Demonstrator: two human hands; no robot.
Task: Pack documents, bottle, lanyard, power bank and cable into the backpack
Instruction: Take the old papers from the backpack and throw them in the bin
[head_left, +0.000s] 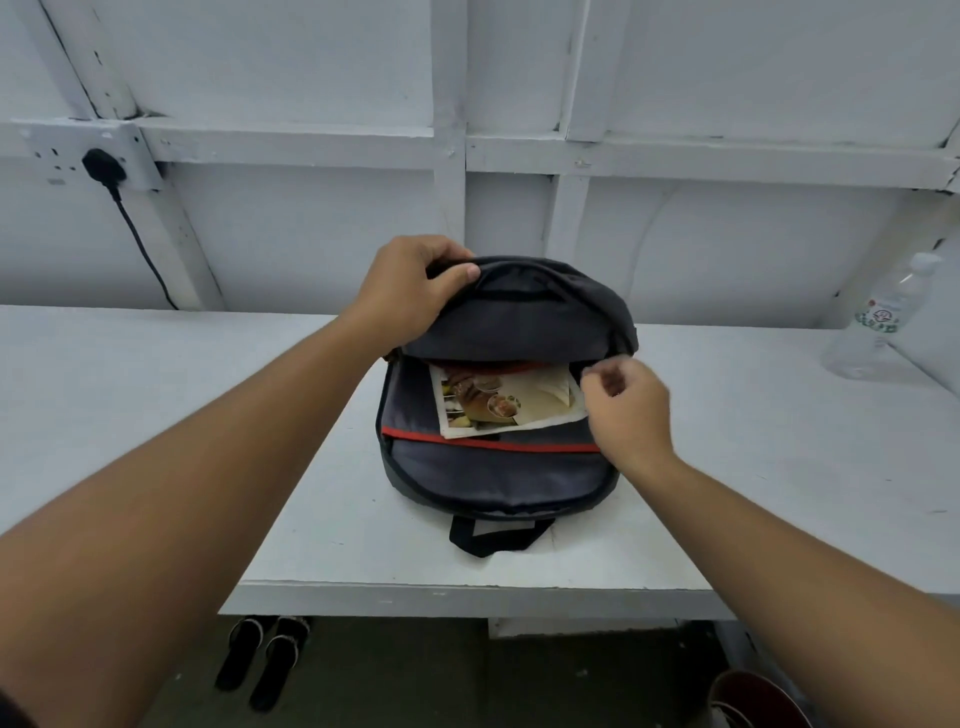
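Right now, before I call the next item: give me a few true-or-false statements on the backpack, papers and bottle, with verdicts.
1. The dark grey fabric backpack lies open on the white table. True.
2. The clear plastic bottle is inside the backpack. False: it is on the table, far right.
3. The left hand holds the backpack's lifted flap. True.
4. The printed paper documents lie beside the backpack. False: they sit inside it.

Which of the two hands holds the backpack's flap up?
The left hand, gripping the flap at its far edge; the right hand is lower, beside the papers.
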